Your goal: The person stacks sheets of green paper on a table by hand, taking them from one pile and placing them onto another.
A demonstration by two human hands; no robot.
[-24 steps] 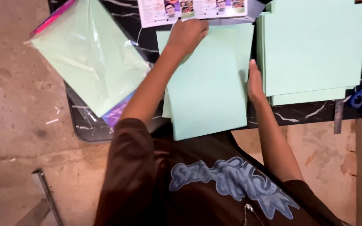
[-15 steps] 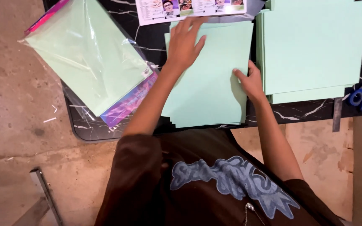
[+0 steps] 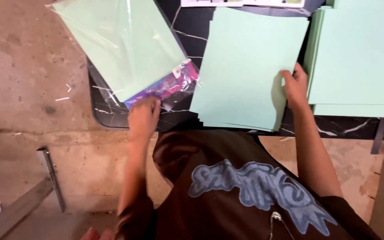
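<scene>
Since half a second earlier, the left hand had left the middle stack of pale green paper sheets and dropped to the clear plastic packet of green paper, fingers curled on its colourful bottom corner. The right hand gripped the stack's right edge, probably steadying it. Both lay on the black marbled desk, beside a second green stack.
</scene>
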